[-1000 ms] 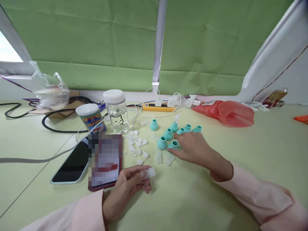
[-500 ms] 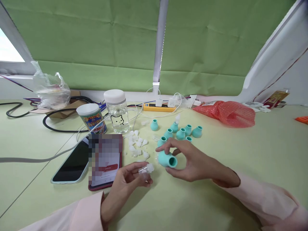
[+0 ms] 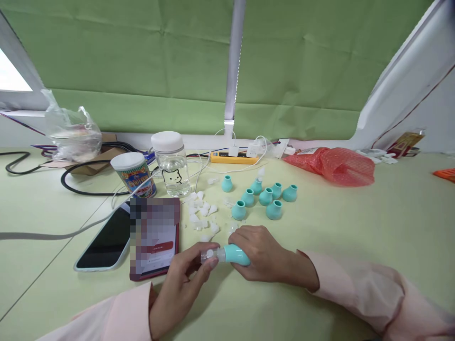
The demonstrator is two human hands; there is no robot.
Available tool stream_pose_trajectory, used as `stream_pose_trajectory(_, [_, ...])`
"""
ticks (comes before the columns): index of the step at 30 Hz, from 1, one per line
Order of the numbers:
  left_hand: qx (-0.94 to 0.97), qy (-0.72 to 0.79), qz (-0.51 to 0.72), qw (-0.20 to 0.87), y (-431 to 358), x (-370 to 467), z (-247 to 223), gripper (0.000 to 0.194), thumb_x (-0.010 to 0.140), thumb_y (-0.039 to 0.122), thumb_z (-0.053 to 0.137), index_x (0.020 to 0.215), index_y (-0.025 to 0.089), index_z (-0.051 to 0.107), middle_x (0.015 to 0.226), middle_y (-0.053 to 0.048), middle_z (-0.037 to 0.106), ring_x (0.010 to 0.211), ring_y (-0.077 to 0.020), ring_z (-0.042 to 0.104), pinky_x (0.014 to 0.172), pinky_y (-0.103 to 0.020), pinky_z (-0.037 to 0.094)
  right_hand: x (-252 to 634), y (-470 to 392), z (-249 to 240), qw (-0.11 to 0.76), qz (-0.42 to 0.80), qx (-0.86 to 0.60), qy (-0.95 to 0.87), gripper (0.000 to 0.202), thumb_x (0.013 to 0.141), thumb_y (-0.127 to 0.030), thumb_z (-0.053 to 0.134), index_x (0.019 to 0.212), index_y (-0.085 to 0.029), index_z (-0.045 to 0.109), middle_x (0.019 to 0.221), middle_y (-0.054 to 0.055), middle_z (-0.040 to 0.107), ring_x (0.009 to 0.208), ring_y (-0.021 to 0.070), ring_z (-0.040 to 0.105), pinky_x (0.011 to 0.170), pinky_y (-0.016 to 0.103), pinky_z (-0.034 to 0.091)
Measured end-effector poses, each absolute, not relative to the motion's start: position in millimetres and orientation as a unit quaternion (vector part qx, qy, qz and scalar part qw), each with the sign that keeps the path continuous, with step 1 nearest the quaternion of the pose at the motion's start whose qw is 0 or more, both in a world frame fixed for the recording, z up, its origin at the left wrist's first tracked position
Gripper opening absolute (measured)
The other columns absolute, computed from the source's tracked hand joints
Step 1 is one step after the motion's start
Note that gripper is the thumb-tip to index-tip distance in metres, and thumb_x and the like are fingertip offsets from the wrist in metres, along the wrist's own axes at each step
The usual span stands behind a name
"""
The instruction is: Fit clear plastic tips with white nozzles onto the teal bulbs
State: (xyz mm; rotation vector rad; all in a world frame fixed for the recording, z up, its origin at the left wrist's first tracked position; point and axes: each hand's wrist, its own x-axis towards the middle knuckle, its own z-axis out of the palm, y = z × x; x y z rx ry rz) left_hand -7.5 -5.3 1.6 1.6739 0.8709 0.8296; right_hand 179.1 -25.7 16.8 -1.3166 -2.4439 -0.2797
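Near the table's front, my left hand (image 3: 188, 274) pinches a clear plastic tube (image 3: 213, 255) between thumb and fingers. My right hand (image 3: 261, 253) is wrapped round a teal rubber bulb (image 3: 236, 254), whose neck meets the tube's right end. The two pieces lie in one line, roughly level. Beyond my right hand stand several more teal bulbs (image 3: 274, 210), openings up; one at the back (image 3: 256, 186) has a whitish translucent piece at its top. Left of them lies a scatter of small white pieces (image 3: 204, 209).
Two phones (image 3: 106, 241) (image 3: 159, 255) lie left of my left hand. Behind them stand a noodle cup (image 3: 133, 176) and a lidded water bottle (image 3: 173, 166). A yellow power strip (image 3: 233, 157), cables and a red bubble-wrap bundle (image 3: 334, 166) are at the back.
My right hand has turned the teal bulb to face left and brought it against the clear tube. The two were apart before. My right fingers have closed further round the bulb.
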Motion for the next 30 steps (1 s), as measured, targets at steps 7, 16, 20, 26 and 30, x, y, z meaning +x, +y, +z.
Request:
stream_pose_trajectory(7, [0.701, 0.369, 0.327, 0.515, -6, -3, 6, 0.016, 0.080, 0.030, 0.052, 0.076, 0.016, 0.058, 0.049, 0.005, 0.037, 0.044, -0.0091, 0.034, 0.042, -0.020, 0.026, 174, -30, 2, 0.160, -0.207, -0.466, -0.845, 0.011, 0.064, -0.011, 0.043, 0.069, -0.014, 0.052, 0.058, 0.006, 0.053, 0.051, 0.0161, 0.045, 0.041, 0.024, 0.021])
stream_pose_trajectory(16, [0.741, 0.336, 0.323, 0.483, -11, -6, 1, 0.017, 0.081, 0.027, 0.050, 0.089, 0.015, 0.060, 0.051, 0.003, 0.046, 0.044, -0.0090, 0.042, 0.042, -0.018, 0.036, 165, -32, 18, 0.245, 0.217, -0.529, -0.783, 0.007, 0.062, -0.017, 0.050, 0.060, -0.017, 0.043, 0.050, -0.004, 0.046, 0.045, 0.0070, 0.038, 0.043, 0.019, 0.026])
stream_pose_trajectory(20, [0.745, 0.314, 0.366, 0.461, -11, -8, -3, 0.020, 0.080, 0.025, 0.052, 0.094, 0.015, 0.061, 0.058, 0.001, 0.054, 0.046, -0.0101, 0.050, 0.043, -0.018, 0.043, 164, -33, 24, 0.279, 0.413, -0.512, -0.699, 0.013, 0.062, -0.019, 0.055, 0.058, -0.016, 0.043, 0.053, -0.006, 0.041, 0.050, 0.0057, 0.037, 0.043, 0.016, 0.028])
stream_pose_trajectory(26, [0.810, 0.285, 0.350, 0.375, -6, -10, 5, 0.022, 0.079, 0.023, 0.055, 0.099, 0.018, 0.062, 0.058, 0.002, 0.058, 0.045, -0.0094, 0.051, 0.045, -0.017, 0.044, 168, -29, 36, 0.242, 0.537, -0.451, -0.671, 0.013, 0.064, -0.021, 0.059, 0.076, -0.015, 0.058, 0.066, -0.004, 0.052, 0.060, 0.0071, 0.045, 0.055, 0.016, 0.037])
stream_pose_trajectory(30, [0.841, 0.238, 0.355, 0.331, -7, -15, 6, 0.025, 0.079, 0.027, 0.055, 0.104, 0.026, 0.061, 0.068, 0.001, 0.063, 0.057, -0.0130, 0.058, 0.055, -0.020, 0.047, 171, -31, 48, 0.186, 0.539, -0.400, -0.718, 0.026, 0.071, -0.026, 0.057, 0.096, -0.019, 0.057, 0.078, -0.002, 0.056, 0.067, 0.0081, 0.049, 0.064, 0.018, 0.040])
